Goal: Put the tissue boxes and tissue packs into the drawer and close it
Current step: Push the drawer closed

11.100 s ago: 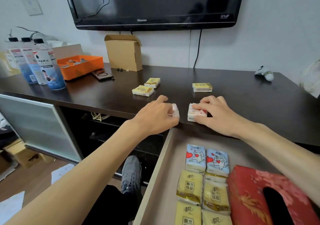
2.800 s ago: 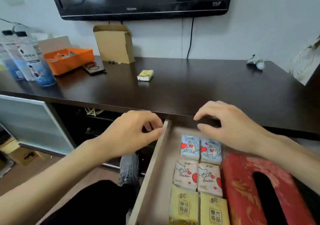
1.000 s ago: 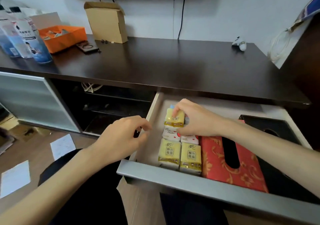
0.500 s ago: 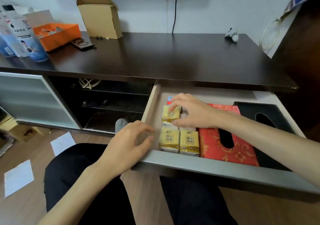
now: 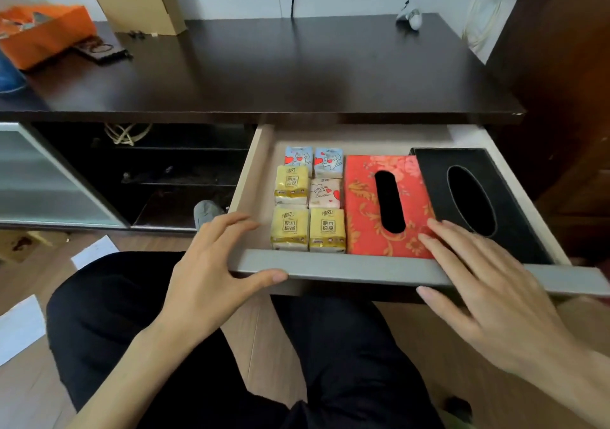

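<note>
Drawer [image 5: 346, 268] pulled out, grey front rail toward viewer. Left hand [image 5: 211, 273] at 7 o'clock, fingers spread and relaxed, thumb lying along the front rail, grasping nothing. Right hand [image 5: 495, 300] at 4 o'clock, fingers straight, hanging over the rail, tips above the near corner of the red tissue box [image 5: 363, 204]. Black tissue box [image 5: 439, 181] just beside it at 3 o'clock. Six tissue packs [image 5: 308, 197] in two columns against the red box's left side. Dark cabinet top [image 5: 280, 68] at 12 o'clock.
</note>
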### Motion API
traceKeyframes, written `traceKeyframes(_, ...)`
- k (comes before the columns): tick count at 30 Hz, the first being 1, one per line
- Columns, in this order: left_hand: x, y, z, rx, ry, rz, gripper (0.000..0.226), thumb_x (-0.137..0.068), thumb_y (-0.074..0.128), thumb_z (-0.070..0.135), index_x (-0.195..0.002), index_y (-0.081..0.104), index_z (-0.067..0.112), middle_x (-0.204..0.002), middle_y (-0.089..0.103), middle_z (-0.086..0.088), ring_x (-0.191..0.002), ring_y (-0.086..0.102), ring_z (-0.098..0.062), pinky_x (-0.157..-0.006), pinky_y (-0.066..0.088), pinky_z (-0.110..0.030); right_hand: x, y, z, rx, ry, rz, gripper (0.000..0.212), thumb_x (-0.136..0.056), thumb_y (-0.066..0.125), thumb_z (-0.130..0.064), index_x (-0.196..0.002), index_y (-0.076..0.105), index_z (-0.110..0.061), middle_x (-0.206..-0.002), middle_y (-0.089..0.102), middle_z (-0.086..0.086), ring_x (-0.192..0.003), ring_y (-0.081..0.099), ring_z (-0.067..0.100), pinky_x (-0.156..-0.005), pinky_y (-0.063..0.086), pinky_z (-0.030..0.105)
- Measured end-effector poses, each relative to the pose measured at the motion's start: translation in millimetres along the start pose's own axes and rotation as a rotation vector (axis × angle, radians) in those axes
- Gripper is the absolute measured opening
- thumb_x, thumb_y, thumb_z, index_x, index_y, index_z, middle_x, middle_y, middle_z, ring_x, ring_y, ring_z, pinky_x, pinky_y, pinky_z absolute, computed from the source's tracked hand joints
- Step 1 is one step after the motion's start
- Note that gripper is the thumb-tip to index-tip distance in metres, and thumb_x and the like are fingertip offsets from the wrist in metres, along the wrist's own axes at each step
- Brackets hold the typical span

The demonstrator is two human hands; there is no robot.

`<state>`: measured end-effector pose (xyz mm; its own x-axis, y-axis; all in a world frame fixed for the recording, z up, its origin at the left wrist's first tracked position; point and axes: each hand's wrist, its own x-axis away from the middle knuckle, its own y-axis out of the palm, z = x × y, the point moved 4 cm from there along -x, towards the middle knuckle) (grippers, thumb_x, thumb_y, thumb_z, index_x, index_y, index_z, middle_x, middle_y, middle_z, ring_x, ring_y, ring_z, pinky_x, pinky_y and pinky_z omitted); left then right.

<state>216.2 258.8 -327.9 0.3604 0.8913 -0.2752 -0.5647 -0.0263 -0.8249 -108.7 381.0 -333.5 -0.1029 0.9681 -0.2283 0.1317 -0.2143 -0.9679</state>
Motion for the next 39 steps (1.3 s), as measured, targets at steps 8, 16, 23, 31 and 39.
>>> traceKeyframes(8,-26.1,8.8,-4.5,0.029,-0.001,0.072,0.089,-0.062,0.058,0.087,-0.135,0.051,0.036,-0.137,0.041,0.03,-0.127,0.038,0.005,-0.086,0.04,-0.024,-31.8,14.7,17.5,0.077,-0.07,0.226,0.067,-0.097,0.05,-0.06,-0.146,0.058,-0.015,-0.152,0.056,0.003,-0.135,0.056,0.018,-0.078,0.056,0.031)
traceKeyframes(16,-85.7,32.0,-8.4,0.138,-0.131,0.191,0.089,-0.071,0.07,0.064,-0.144,0.045,0.02,-0.154,0.036,0.004,-0.141,0.03,-0.015,-0.109,0.03,-0.033,-93.2,13.6,55.2,-0.056,0.053,0.208,0.058,-0.095,0.056,-0.053,-0.143,0.06,-0.02,-0.157,0.049,-0.002,-0.137,0.051,0.02,-0.096,0.052,0.041)
traceKeyframes(23,-55.4,67.1,-17.6,0.512,-0.391,0.359,0.076,-0.095,0.064,0.03,-0.156,0.018,0.031,-0.152,0.03,0.016,-0.138,0.03,0.0,-0.118,0.029,-0.042,-38.9,41.0,102.2,-0.382,0.596,0.573,0.075,-0.088,0.079,-0.021,-0.152,0.042,-0.009,-0.171,0.016,0.001,-0.154,0.024,0.027,-0.105,0.05,0.057)
traceKeyframes(31,-62.5,105.1,14.7,0.526,-0.322,0.303,0.087,-0.096,0.056,0.006,-0.159,-0.001,0.026,-0.168,0.003,0.003,-0.153,0.003,-0.008,-0.123,0.012,-0.045,-52.0,83.9,76.0,-0.72,0.776,0.549,0.099,-0.094,0.073,-0.022,-0.165,0.004,-0.011,-0.173,-0.013,-0.01,-0.159,-0.002,0.019,-0.125,0.024,0.038)
traceKeyframes(39,-107.8,127.1,-6.1,0.422,-0.343,0.255,0.084,-0.099,0.054,0.014,-0.159,-0.003,0.032,-0.161,-0.023,0.024,-0.143,-0.016,0.015,-0.123,0.013,-0.045,-96.8,101.4,98.8,-0.626,0.782,0.604,0.099,-0.093,0.073,-0.01,-0.165,0.005,-0.01,-0.174,-0.01,-0.004,-0.159,0.001,0.019,-0.113,0.005,0.007)
